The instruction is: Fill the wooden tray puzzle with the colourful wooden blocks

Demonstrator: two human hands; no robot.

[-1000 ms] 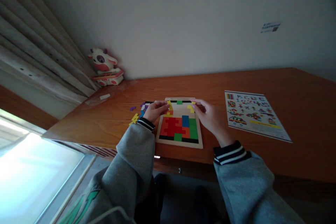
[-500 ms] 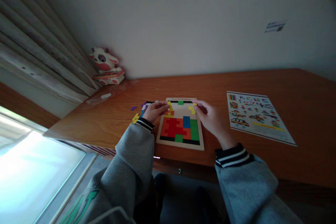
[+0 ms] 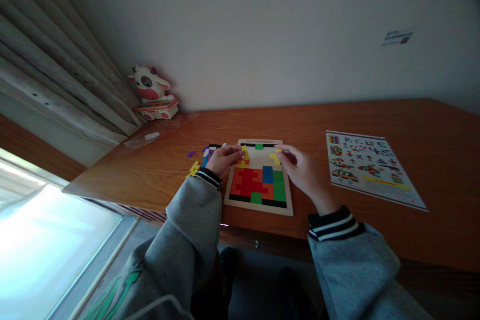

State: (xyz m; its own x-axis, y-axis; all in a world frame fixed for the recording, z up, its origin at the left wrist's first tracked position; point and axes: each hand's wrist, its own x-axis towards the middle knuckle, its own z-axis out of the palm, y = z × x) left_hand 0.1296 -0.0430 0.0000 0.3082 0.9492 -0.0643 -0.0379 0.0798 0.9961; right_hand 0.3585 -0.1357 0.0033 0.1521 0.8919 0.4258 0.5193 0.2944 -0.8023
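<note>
A light wooden puzzle board (image 3: 258,208) lies on the desk, its lower half filled with red, orange, blue (image 3: 267,174) and green (image 3: 279,187) pieces. Over its upper left edge, my left hand (image 3: 224,158) pinches a yellow piece (image 3: 245,153), with orange and yellow just below it. At the board's upper right, my right hand (image 3: 300,170) has thumb and forefinger closed on another yellow piece (image 3: 275,158). The fingertips partly cover both pieces. Black strips and a green piece (image 3: 259,147) line the top.
Loose yellow (image 3: 194,168), purple (image 3: 191,154), blue, white and black pieces lie left of the board, partly behind my left hand. A printed sheet (image 3: 371,167) rests at the right. A cow figure (image 3: 153,92) stands at the back left, near the curtain (image 3: 56,65).
The view has shifted very slightly. Both hands stay in nearly the same place over the board, each at its yellow piece.
</note>
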